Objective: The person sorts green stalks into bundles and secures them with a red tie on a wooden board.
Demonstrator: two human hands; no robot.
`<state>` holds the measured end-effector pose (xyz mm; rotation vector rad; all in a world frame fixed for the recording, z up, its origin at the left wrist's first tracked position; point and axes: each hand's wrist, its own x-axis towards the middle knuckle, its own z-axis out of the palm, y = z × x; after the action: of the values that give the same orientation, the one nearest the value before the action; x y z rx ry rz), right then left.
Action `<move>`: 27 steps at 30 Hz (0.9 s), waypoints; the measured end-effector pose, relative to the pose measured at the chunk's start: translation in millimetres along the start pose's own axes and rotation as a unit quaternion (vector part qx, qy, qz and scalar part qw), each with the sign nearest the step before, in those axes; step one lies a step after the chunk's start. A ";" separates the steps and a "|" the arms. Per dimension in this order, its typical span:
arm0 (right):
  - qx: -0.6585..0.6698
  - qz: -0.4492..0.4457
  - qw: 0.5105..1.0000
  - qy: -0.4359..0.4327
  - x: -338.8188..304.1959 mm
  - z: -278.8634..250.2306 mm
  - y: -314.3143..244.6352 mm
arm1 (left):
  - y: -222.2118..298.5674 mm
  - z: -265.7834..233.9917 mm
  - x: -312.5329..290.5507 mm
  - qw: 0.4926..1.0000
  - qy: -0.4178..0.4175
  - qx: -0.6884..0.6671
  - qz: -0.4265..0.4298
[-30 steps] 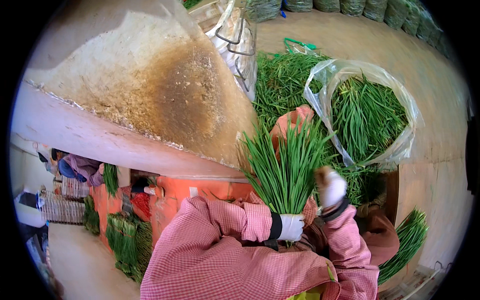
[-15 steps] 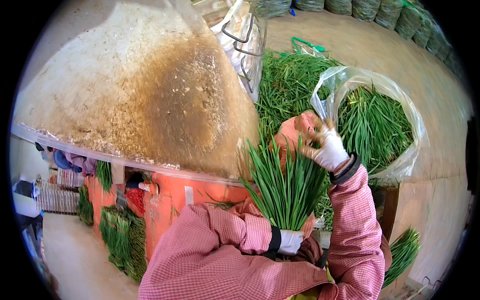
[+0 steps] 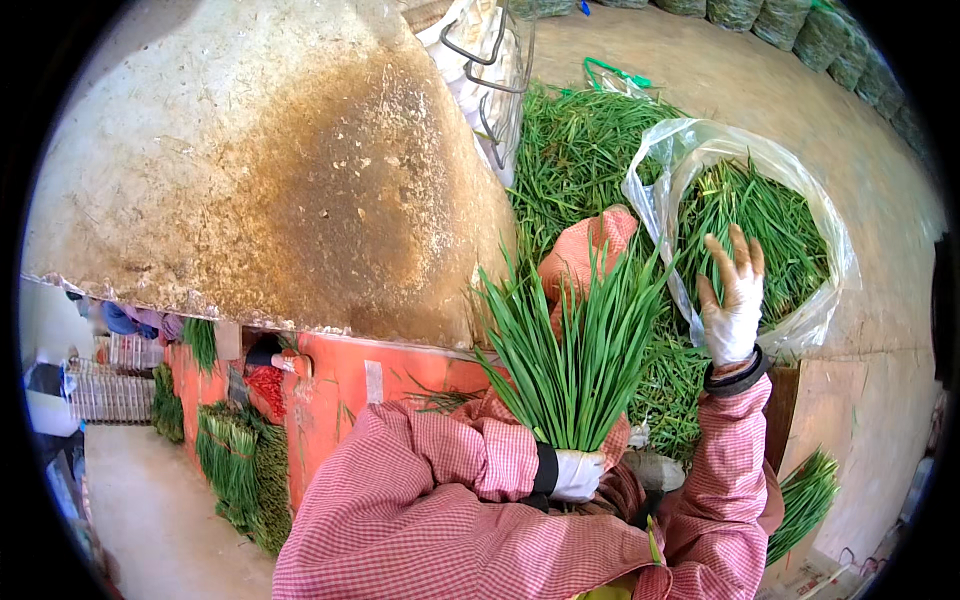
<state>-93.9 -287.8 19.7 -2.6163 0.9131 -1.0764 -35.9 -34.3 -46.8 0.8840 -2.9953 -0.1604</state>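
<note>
firmly, left hand (image 3: 578, 474) grips chives (image 3: 572, 350)

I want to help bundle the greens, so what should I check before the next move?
1. Left hand has a firm grip on the bunch: ok, fist closed round the base.
2. Bunch upright, leaves fanning up: ok.
3. Right hand free: ok, open, fingers spread, holding nothing.
4. Bag mouth open: ok, greens show inside.
5. Gloves on both hands: ok.
6. Bunch tied at the base: cannot tell, the left hand hides it.
</note>
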 end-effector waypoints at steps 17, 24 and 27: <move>0.095 0.309 0.928 -0.186 -120.1 81.8 52.9 | -0.6 2.7 21.2 0.998 -0.058 0.001 -0.031; -0.011 0.374 0.916 -0.144 -94.5 42.2 114.9 | 3.7 7.5 37.4 0.981 -0.181 -0.063 -0.023; -0.053 0.085 0.994 -0.036 -48.7 4.4 55.8 | 3.6 10.8 39.1 0.979 -0.187 -0.076 -0.034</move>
<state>-144.5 -303.6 -32.4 -2.5840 1.1805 -0.9090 -71.2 -51.5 -57.7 1.0433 -3.2288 -0.6141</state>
